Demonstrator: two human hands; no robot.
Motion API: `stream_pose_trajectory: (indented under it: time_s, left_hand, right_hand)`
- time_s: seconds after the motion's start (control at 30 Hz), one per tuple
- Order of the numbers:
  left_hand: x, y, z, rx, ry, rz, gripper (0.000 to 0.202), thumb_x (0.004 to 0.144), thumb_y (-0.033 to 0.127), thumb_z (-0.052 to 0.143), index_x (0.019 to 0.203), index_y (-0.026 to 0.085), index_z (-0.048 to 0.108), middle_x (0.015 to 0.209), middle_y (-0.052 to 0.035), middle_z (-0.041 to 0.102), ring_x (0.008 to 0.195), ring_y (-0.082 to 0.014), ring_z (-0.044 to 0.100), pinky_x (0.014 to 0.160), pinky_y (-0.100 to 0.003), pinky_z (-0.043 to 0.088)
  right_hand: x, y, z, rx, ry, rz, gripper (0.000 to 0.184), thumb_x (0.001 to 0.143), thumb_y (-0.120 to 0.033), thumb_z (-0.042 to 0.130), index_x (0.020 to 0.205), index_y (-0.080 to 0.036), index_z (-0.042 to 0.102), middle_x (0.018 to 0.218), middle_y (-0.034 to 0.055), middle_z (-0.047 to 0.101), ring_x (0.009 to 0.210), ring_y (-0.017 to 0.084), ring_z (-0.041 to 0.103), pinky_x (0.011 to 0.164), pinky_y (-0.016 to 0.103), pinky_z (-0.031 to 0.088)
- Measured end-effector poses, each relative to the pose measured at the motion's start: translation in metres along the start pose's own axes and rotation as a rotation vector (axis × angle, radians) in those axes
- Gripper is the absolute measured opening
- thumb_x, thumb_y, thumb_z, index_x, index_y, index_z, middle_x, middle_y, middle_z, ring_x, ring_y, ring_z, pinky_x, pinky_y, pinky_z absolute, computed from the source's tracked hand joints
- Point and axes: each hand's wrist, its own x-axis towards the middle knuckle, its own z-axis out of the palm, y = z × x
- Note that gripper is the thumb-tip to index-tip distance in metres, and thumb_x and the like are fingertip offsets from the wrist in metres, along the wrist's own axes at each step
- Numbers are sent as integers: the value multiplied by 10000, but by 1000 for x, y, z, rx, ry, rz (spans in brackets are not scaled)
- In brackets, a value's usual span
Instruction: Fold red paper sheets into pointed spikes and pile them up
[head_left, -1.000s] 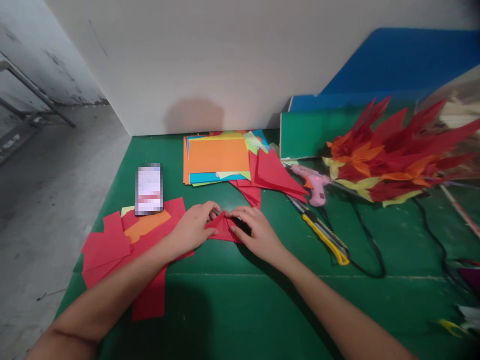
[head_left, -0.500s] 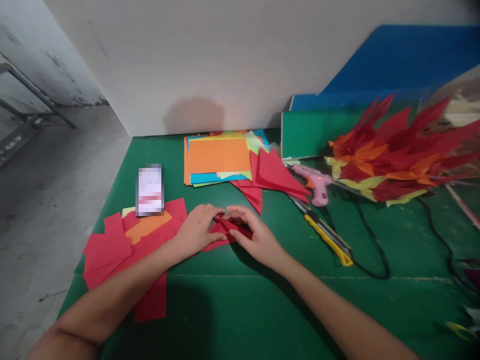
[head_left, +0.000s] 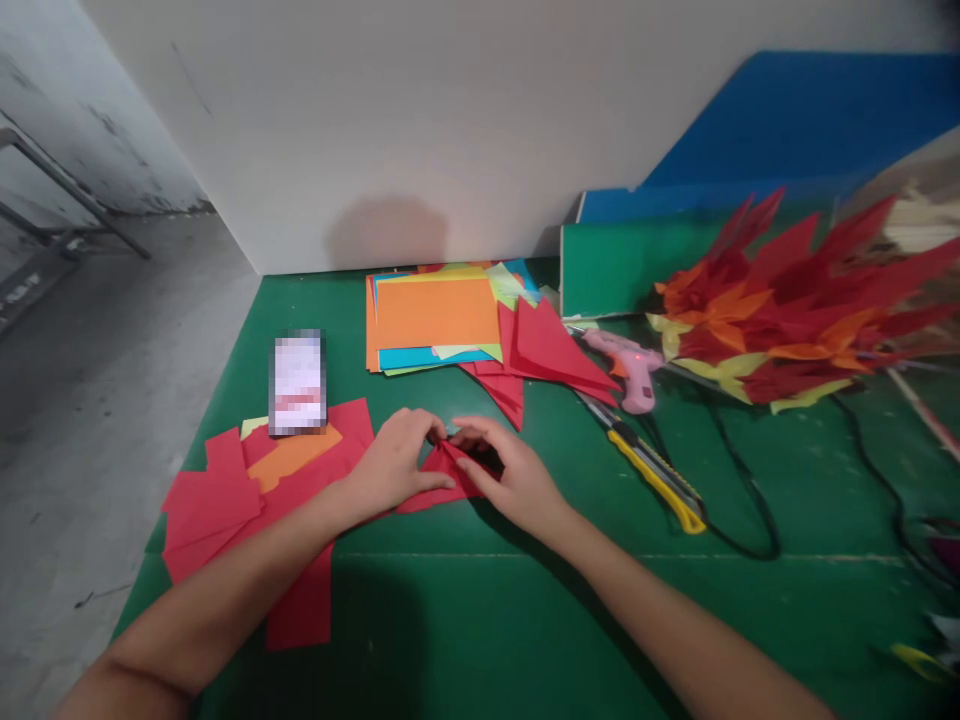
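A small folded red paper piece [head_left: 442, 478] lies on the green table [head_left: 525, 620], just in front of me. My left hand [head_left: 394, 462] curls over its left side with fingertips pinching the top fold. From the right, my right hand [head_left: 510, 475] presses and pinches the same fold. Both hands are closed on the paper, and their fingertips meet at its top point. Under my left forearm lies a spread of cut red sheets [head_left: 225, 500] with an orange scrap [head_left: 289, 452].
A phone [head_left: 298, 380] lies left of centre. A stack of coloured paper [head_left: 435, 315] and folded red triangles [head_left: 551, 350] sit behind. A pink glue gun [head_left: 630, 370], a yellow utility knife [head_left: 652, 475], black cords and red-orange paper flowers [head_left: 795, 310] fill the right side.
Both hands have kept working the red paper in place; the fingertips have drawn closer together at its top fold, and the piece looks more folded and raised.
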Motion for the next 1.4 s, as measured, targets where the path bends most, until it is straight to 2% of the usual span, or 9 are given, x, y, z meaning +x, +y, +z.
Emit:
stream_pose_trajectory:
  time_s: [0.1,0.17,0.27,0.37,0.53,0.77,1.1,1.27,1.4]
  left_hand:
    - [0,3,1,-249,-9,-91,356,704,237,741,960,199,497,785,37,499,676,-121,467,614,-247,395]
    - [0,5,3,-449,-10,-148,373,716,257,727,1007,205,500,759,51,484,608,-91,434,562,-221,383]
    - [0,5,6,-652,19,-195,395,677,296,759,982,193,532,775,36,525,630,-85,468,577,-217,410]
    - [2,4,7,-733,35,-234,310,691,339,739,906,174,588,791,5,590,678,-102,535,631,-239,455]
    - [3,5,7,-690,92,-214,222,726,361,702,835,174,649,799,-17,660,683,-119,578,634,-245,478]
    - [3,6,6,-505,185,-161,161,748,331,692,749,173,660,723,-5,629,621,-105,557,563,-216,445]
    - [0,11,12,-716,149,-208,301,650,325,779,770,169,551,661,35,578,577,-77,537,542,-195,447]
    - [1,10,3,-752,136,-192,288,694,356,741,771,160,544,745,0,608,628,-90,563,567,-211,479]
    - [3,5,-4,-642,161,-121,242,721,352,719,764,153,587,810,-34,629,722,-118,593,646,-243,512]
  right_hand:
    - [1,2,0,146,35,105,353,835,-235,561,1185,-235,519,942,42,685,826,165,646,749,313,521]
    - [2,2,-2,187,41,157,296,816,-272,593,1109,-229,584,918,39,695,816,166,648,756,313,518]
    - [5,1,-6,206,52,198,146,785,-316,624,885,-218,667,870,34,712,797,174,653,762,321,515]
    - [6,1,-8,226,84,232,129,767,-333,634,799,-217,678,812,24,718,754,176,651,725,318,517]
    - [7,1,-10,254,62,246,147,772,-350,632,779,-216,691,790,20,718,749,177,647,734,322,510]
    - [9,-2,-12,254,9,247,199,767,-398,646,813,-208,683,782,29,706,720,174,624,680,305,492]
    - [16,-8,-12,358,-15,298,230,740,-427,663,695,-201,662,710,19,673,692,161,593,688,304,476]
    - [15,-2,-14,388,221,336,260,721,-447,667,662,-201,609,673,-2,630,651,146,560,686,298,471]
    - [15,8,-18,397,369,335,273,714,-466,677,668,-207,605,684,0,620,652,149,554,677,295,473]
